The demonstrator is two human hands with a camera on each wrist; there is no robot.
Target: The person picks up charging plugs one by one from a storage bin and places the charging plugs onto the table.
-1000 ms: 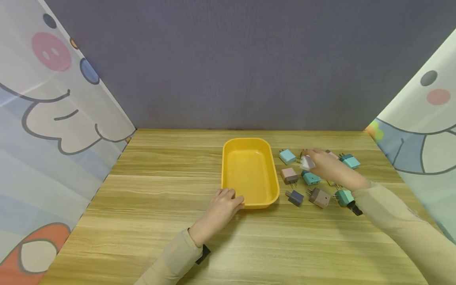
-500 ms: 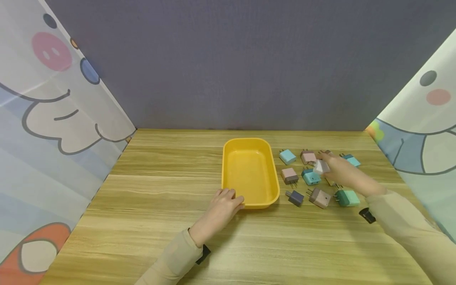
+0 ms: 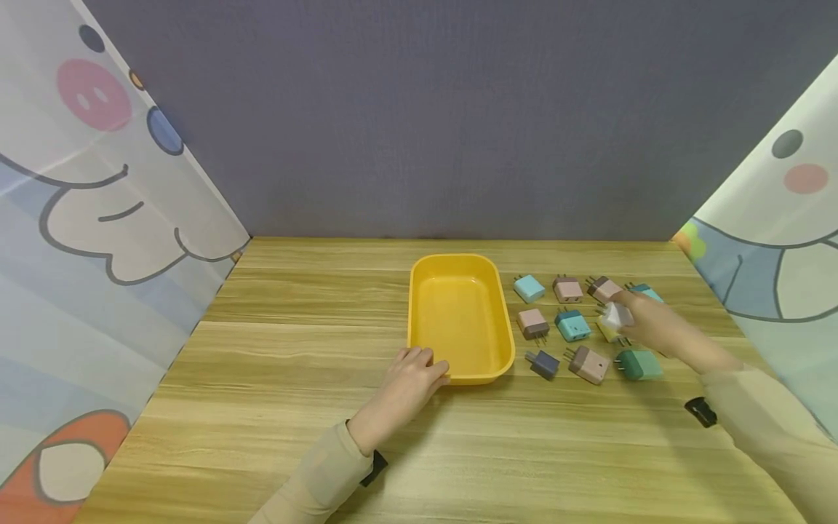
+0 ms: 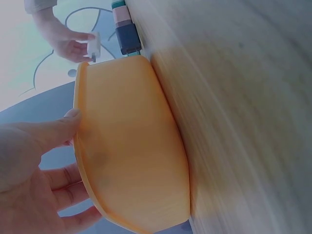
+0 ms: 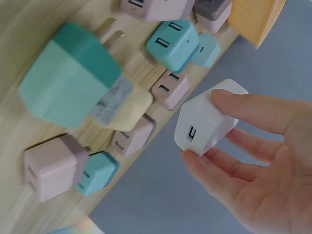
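My left hand grips the near left rim of a yellow plastic tray; in the left wrist view its thumb lies on the rim of the tray. My right hand pinches a white USB wall charger between thumb and fingers, its port facing the right wrist camera. The charger is above the table, over the right part of a group of wall chargers. Below it lies a yellow-and-grey charger, partly hidden in the head view. A green two-tone charger lies nearer the front.
Beside the tray, several chargers lie in loose rows: light blue, pink-and-brown, teal, dark blue and brown. A dark grey panel stands behind the wooden table, with cartoon-printed sheets at both sides.
My right hand has moved right and slightly nearer with the white charger, uncovering pink-and-brown chargers in the back row. The left hand and the tray have stayed in place.
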